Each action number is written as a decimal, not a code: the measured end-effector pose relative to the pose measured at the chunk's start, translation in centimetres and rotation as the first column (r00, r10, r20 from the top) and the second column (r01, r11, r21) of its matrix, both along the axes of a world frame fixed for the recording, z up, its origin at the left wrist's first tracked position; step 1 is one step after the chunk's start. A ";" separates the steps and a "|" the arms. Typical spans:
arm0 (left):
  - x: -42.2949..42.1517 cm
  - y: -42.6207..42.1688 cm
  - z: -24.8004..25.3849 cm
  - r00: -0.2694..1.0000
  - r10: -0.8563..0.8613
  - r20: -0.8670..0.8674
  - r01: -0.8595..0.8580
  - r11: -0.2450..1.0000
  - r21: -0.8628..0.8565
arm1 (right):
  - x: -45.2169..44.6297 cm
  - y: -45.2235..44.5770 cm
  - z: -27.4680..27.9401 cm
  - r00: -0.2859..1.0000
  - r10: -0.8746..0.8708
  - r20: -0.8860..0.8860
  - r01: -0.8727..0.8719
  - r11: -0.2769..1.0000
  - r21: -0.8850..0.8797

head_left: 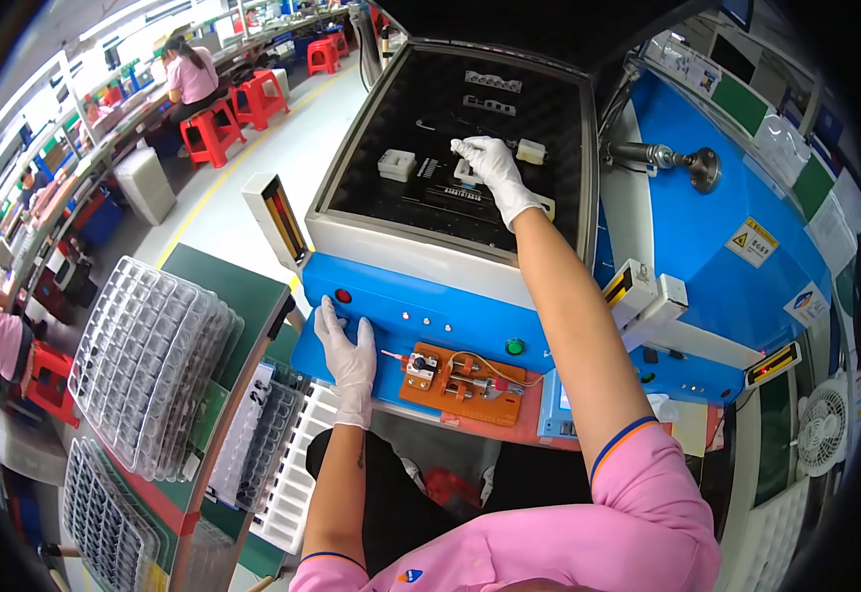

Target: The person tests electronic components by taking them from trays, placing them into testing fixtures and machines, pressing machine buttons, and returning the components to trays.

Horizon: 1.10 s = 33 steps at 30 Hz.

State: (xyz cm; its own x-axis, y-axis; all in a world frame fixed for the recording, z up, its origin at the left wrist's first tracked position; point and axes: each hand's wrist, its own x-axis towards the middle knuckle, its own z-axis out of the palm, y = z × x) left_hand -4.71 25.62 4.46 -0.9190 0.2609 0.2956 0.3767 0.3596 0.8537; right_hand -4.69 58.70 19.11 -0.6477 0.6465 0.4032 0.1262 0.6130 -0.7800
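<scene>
Several red stools (215,133) beyond, left hand (349,363) spread on blue panel (485,324), right hand (490,170) over black bed (376,128), grip unclear.

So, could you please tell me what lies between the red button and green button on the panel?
Between the red button and green button sit three small silvery knobs, in the head view.

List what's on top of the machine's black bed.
The black bed bears, among smaller parts, a white block left of the gloved right hand, a cream block to its right and two slotted strips toward the far edge. Whatever is beneath the hand is covered.
</scene>
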 end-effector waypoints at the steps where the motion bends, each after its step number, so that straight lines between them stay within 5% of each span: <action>1: 0.0 0.0 0.0 1.000 -0.003 -0.001 0.003 1.000 -0.001 | -0.2 0.1 -0.1 0.999 0.034 -0.034 -0.037 0.995 -0.088; 4: 0.1 -0.1 0.1 1.000 -0.004 -0.001 0.004 1.000 0.002 | -0.6 0.7 -0.5 0.989 0.092 -0.114 -0.119 0.958 -0.259; 7: 0.1 -0.1 0.2 1.000 -0.007 -0.006 0.007 1.000 0.012 | 0.1 1.3 0.1 0.984 -0.139 -0.114 0.165 0.948 0.272; 8: 0.1 -0.1 0.2 1.000 -0.006 -0.008 0.006 1.000 0.010 | 0.3 1.4 0.2 0.983 -0.139 -0.118 0.166 0.948 0.273; 11: 0.1 -0.1 0.2 1.000 -0.006 -0.016 0.006 1.000 0.006 | 1.4 1.1 0.3 0.926 -0.279 0.253 0.152 0.892 0.425; 20: 0.1 0.1 0.1 1.000 -0.005 -0.008 0.005 1.000 0.006 | 1.3 1.0 -0.2 0.907 -0.307 0.289 0.067 0.783 0.619; 24: 0.1 -0.1 0.2 1.000 0.005 -0.021 -0.005 1.000 0.003 | 1.7 -0.5 0.4 0.909 -0.360 0.210 0.149 0.751 0.643; 27: 0.3 0.0 0.3 0.998 0.020 -0.057 -0.017 0.999 0.042 | 3.3 -2.9 3.3 0.931 -0.353 -0.088 0.357 0.837 0.415; 29: 0.5 -0.5 0.4 1.000 -0.008 -0.018 0.008 1.000 0.000 | 5.5 -6.4 4.2 0.914 -0.108 -0.392 0.157 0.983 0.095; 31: 0.3 -0.5 0.2 0.998 -0.058 -0.026 0.058 0.998 0.001 | 11.0 -11.2 4.1 0.898 0.295 -0.325 -0.326 0.944 -0.046; 32: 0.2 -0.5 -0.6 0.994 -0.055 -0.092 0.059 0.998 0.036 | 13.8 -12.3 3.4 0.895 0.436 -0.096 -0.369 0.844 0.390; 33: 0.1 -0.3 -1.1 0.987 -0.052 -0.155 0.064 0.995 0.074 | 16.4 -14.4 3.8 0.927 0.233 0.295 -0.349 0.824 0.445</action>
State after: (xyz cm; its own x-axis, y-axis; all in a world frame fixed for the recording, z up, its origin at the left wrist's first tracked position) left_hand -4.65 25.28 3.34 -0.8455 0.2826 0.4531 0.5231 0.2676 0.8092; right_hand 11.67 44.26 22.90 -0.8823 0.1741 0.4373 0.0119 0.9370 -0.3491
